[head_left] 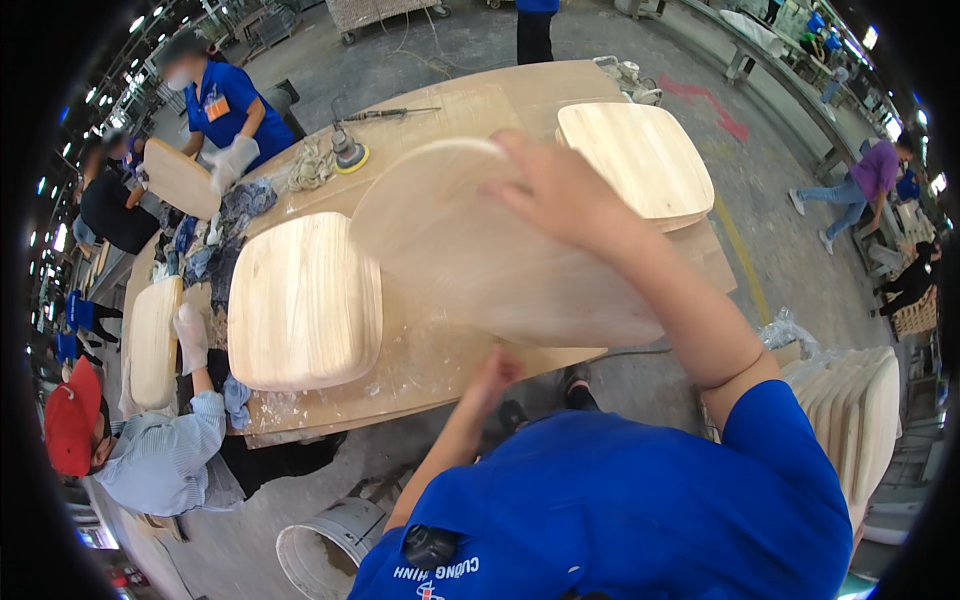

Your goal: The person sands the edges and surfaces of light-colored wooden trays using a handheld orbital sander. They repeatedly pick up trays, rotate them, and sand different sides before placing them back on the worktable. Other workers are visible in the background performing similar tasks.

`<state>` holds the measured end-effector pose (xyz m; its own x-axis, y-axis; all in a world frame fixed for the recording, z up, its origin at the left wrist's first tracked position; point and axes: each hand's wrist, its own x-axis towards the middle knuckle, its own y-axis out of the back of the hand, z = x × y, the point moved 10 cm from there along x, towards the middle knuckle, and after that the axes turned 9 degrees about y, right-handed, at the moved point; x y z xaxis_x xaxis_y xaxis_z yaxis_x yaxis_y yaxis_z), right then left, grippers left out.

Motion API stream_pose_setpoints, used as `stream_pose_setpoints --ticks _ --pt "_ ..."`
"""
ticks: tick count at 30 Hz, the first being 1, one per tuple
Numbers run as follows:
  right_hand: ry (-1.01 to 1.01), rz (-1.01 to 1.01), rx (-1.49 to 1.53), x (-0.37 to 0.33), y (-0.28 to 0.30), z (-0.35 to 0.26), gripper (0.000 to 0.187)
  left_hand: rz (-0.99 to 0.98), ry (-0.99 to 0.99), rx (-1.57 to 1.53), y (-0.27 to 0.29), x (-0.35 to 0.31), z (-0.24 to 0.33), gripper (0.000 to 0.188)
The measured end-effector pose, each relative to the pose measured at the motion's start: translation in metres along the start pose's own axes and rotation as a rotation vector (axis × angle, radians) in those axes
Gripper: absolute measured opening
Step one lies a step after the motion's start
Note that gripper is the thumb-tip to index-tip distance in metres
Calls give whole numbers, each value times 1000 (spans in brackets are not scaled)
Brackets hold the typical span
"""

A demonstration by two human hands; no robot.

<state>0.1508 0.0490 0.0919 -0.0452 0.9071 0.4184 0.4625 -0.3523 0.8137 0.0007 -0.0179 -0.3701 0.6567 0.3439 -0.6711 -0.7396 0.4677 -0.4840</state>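
A pale wooden seat panel (450, 235) with rounded corners is tilted up over the table in front of me, blurred by motion. My right hand (550, 195) reaches across its face and grips the far edge, fingers bent round the rim. Close to the panel's near edge is my left hand (495, 372), smeared by motion; whether it touches the wood I cannot make out. A stack of similar panels (300, 300) lies flat to the left, and another stack (637, 160) sits at the far right of the table.
On the worktable (420, 370) lie a round sander (348, 152), a long thin tool (390, 113) and crumpled rags (240, 205). Two co-workers handle panels on the left. Beside me stand a white bucket (325, 550) and upright panels (850, 420).
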Motion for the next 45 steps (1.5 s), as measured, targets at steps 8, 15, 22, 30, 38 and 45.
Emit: stream_pose_setpoints --ticks 8,15,22,30,38,45 --pt "-341 133 -57 -7 18 102 45 -508 244 -639 -122 22 -52 81" --pt "-688 502 525 -159 -12 201 49 31 -46 -625 6 -4 22 58" --pt "-1057 663 934 -310 -192 190 49 399 -287 -356 134 -55 67 46" --pt "-1412 88 1437 -383 -293 189 50 771 -278 204 170 -68 98 46" --pt "-1452 -434 1204 -411 -316 212 28 1252 -191 1420 97 -31 76 76" --pt "-771 -373 807 -332 -230 272 15 812 -598 1585 -71 62 49 77"
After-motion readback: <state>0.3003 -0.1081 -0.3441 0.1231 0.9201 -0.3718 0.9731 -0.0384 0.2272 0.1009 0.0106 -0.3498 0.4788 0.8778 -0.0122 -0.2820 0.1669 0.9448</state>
